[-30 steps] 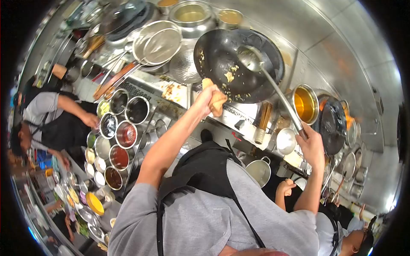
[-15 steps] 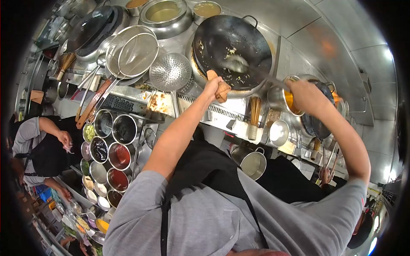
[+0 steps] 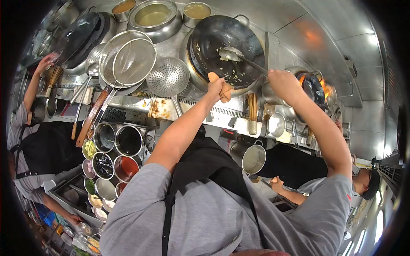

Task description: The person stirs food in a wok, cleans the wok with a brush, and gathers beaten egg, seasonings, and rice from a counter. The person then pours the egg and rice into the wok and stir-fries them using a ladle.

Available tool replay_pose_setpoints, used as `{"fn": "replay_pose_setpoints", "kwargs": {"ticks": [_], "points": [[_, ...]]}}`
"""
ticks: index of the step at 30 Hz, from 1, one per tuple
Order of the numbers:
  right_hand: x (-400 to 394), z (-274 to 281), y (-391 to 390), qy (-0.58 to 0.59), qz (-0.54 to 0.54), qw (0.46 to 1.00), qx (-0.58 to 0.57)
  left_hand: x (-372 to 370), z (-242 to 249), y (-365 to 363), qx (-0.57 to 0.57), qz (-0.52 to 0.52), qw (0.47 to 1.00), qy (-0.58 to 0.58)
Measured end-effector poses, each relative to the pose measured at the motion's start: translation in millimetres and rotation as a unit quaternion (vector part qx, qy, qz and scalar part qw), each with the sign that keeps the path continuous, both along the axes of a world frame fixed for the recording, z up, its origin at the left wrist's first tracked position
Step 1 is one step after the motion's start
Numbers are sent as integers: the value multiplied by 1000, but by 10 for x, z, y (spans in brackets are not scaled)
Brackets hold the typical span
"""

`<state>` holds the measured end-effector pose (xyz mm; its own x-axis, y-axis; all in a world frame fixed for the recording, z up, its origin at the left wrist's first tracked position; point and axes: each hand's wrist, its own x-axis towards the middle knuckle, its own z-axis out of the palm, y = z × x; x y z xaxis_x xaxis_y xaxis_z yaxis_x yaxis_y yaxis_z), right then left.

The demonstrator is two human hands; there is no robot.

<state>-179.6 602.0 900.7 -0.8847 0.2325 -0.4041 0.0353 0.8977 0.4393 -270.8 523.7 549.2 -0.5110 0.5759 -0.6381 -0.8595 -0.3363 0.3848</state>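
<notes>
My left hand is closed around a folded tan cloth at the near rim of a black wok. Whatever part of the wok lies under the cloth is hidden. In my right hand is the long handle of a ladle, gripped in closed fingers. The ladle's bowl rests inside the wok, among small pale bits of food scattered over the dark metal. The wok is tilted on its burner, its loop handle at the far side.
To the left lie a perforated skimmer and wire strainers. Sauce pots stand nearer me. A bamboo brush is below the wok. Flames rise around another wok at right. Co-workers stand on both sides.
My right hand has moved left with the ladle, whose bowl has shifted slightly up and left in the wok. The left co-worker now reaches toward the back, and flames flare larger at right.
</notes>
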Motion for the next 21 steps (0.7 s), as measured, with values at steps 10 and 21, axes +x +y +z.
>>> {"fn": "replay_pose_setpoints", "kwargs": {"ticks": [10,21], "points": [[-209,-268,-56,45,-29,999,-5,-50,126,-34,-9,-50,999,15],[-234,-51,-101,-19,42,999,29,-116,261,-291,3,-121,992,14]]}}
